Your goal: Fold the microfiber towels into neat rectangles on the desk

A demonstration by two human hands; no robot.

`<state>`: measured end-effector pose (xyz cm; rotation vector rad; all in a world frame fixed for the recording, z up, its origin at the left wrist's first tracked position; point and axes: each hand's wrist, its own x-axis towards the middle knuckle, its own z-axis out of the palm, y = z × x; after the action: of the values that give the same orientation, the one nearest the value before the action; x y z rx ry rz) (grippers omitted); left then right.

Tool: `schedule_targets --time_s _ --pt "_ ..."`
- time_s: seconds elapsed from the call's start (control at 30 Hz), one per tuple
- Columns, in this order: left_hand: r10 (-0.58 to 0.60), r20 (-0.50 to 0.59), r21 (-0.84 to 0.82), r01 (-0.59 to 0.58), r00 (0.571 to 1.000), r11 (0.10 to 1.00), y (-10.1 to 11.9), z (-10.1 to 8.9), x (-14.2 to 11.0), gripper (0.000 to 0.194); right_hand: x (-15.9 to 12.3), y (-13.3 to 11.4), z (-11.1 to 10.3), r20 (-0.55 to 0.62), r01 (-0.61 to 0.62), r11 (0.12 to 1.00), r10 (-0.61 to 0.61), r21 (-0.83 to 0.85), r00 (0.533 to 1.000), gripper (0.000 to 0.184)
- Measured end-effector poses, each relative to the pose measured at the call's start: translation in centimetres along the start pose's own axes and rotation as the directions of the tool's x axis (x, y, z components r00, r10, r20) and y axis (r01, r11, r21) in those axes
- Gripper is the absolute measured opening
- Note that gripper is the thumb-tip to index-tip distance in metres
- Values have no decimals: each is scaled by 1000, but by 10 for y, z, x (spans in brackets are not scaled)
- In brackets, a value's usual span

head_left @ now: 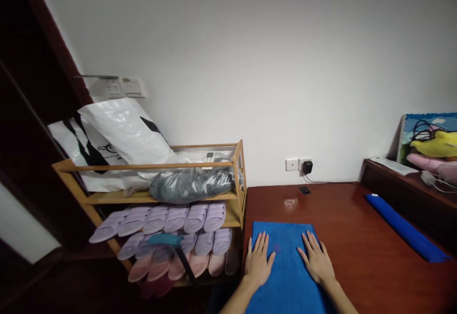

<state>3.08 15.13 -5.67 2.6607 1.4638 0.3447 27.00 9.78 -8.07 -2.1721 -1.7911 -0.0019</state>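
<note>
A blue cloth (285, 276) lies flat on the dark red wooden table (350, 218) near its left edge. My left hand (259, 261) rests palm down on the cloth's left side, fingers stretched out and slightly apart. My right hand (317, 259) lies flat on the cloth's right side, fingers likewise spread. Neither hand holds anything.
A folded blue cloth (405, 228) lies at the table's right. A wooden shoe rack (157, 199) with several lilac and pink slippers, bags on top, stands left of the table. A plug (307, 166) sits in the wall socket. A raised ledge (403, 180) carries toys and cables.
</note>
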Motion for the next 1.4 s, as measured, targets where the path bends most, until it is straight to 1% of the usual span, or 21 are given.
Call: schedule_targets --time_s 0.07,0.13,0.23,0.3,0.37,0.43,0.53,0.6,0.73,0.8,0.87,0.97,1.07,1.27,1.4 --pt "4 -23 10 -4 1000 1000 8 -8 -7 58 -6 -5 -5 -60 -4 1000 3 -13 998 73" --pt "49 -50 -3 -49 998 999 17 -13 -18 59 -18 -13 -5 -100 11 1000 -11 2 995 72" --pt "121 -36 -46 -122 992 991 24 -9 -42 61 -44 -23 0 -53 85 995 -83 42 995 68" --pt "133 -4 -44 -133 991 990 25 -6 -54 61 -58 -26 2 -14 123 991 -123 46 992 66" --pt "126 10 -23 -126 992 992 25 -6 -60 60 -65 -28 -2 -4 136 990 -136 35 991 67" --pt "113 -10 -7 -113 994 994 27 -10 -64 58 -68 -30 -7 -30 123 992 -123 11 992 68" --pt "133 -58 -6 -134 989 991 28 -16 -75 58 -78 -33 -11 -110 48 999 -51 -25 993 71" --pt "157 -57 -3 -157 986 988 27 -18 -86 61 -91 -31 -9 -116 19 1000 -22 -21 993 71" --pt "166 -16 21 -166 986 986 25 -21 -102 64 -112 -22 -4 -54 113 994 -113 3 992 67" --pt "164 -19 34 -163 986 986 25 -24 -105 61 -116 -19 -5 -74 139 990 -139 -3 988 66" --pt "167 -38 47 -165 985 985 26 -26 -110 59 -120 -18 -6 -118 148 989 -148 -14 982 66" --pt "189 -60 59 -185 980 981 26 -27 -123 60 -132 -18 -6 -161 193 980 -197 -36 967 65" --pt "205 -50 69 -201 977 977 24 -25 -137 62 -147 -17 -7 -137 243 969 -248 -53 959 65" --pt "174 -18 69 -172 985 983 24 -28 -146 58 -158 -12 -20 -82 277 960 -279 -36 957 63" --pt "162 -21 60 -161 987 985 22 -28 -166 57 -168 -1 -29 -27 301 953 -301 -32 953 62"
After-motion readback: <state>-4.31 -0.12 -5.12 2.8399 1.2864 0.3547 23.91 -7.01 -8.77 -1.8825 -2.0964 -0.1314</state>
